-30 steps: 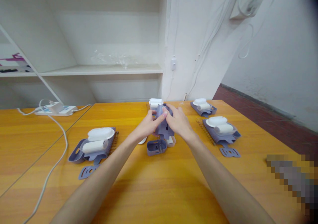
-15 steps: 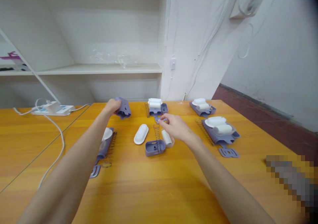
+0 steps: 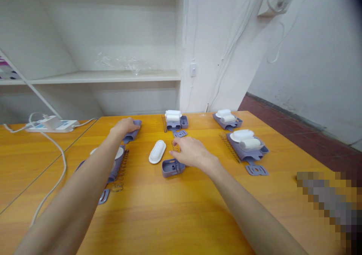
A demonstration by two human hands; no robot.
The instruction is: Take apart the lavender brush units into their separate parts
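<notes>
My left hand [image 3: 124,127] is closed on a grey-purple plastic housing [image 3: 132,135], low over the far left of the table. My right hand [image 3: 192,151] has its thumb and forefinger apart on either side of a thin coil spring [image 3: 177,147]; whether they touch it, I cannot tell. The spring stands over a grey-purple oblong cup [image 3: 168,169], its lower end inside. A white ribbed oval piece [image 3: 157,151] lies left of the spring. The white roller beside the cup is now hidden behind my right hand.
Similar sets of grey-purple parts, white pieces and springs lie at the back [image 3: 173,116], back right [image 3: 226,119], right [image 3: 249,144] and left [image 3: 115,166]. A white power strip [image 3: 60,126] with a cable sits at far left. Shelving [image 3: 113,77] stands behind the table.
My left hand has lowered the housing toward the table and turned it. My right hand has come down and left to the spring, covering the white roller. The view has shifted slightly.
</notes>
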